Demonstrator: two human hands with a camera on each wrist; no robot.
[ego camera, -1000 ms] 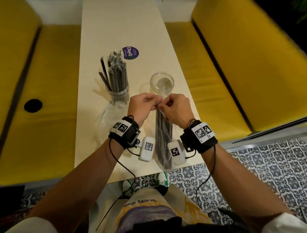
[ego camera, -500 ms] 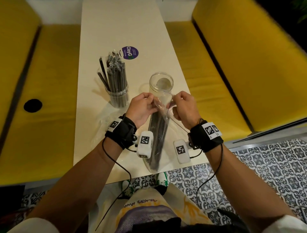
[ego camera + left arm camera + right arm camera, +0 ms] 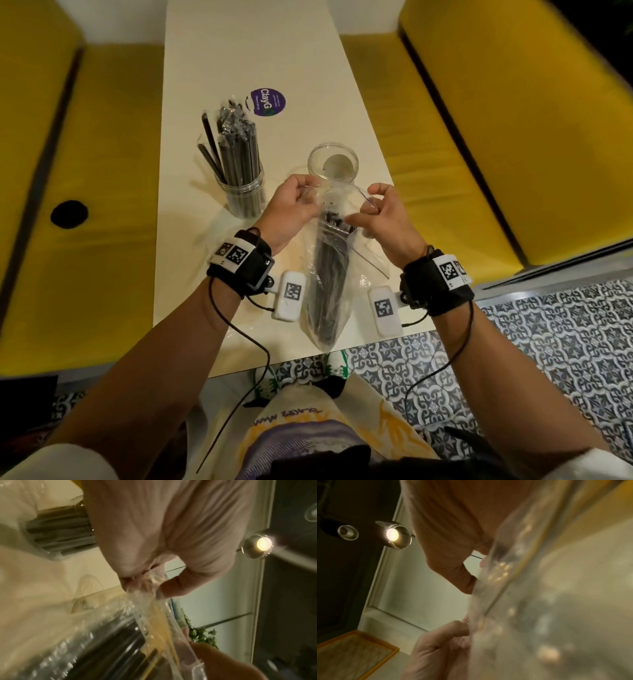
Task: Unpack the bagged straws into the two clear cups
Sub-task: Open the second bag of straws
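- Your left hand (image 3: pixel 291 209) and right hand (image 3: pixel 383 219) each pinch the mouth of the straw bag (image 3: pixel 329 291), each grip pulling a side (bag open).
- It hangs over the worktop (image 3: pixel 260 51), just before the empty cup (image 3: pixel 333 164).

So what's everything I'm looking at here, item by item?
table: one, cream, running down the middle between the benches
benches: two, yellow, one on each side of the table
sticker: one, round, purple, on the table beyond the cups
cup of straws: one, clear, packed with dark wrapped straws, standing on the table's left part
empty cup: one, clear, standing just beyond the hands
bag of straws: one, clear plastic with dark straws inside, held up at its mouth
floor: blue-and-white patterned tiles, below the table's near edge
left hand: pinches the bag's mouth
right hand: pinches the opposite side
wrist bands: two, black, with white tags
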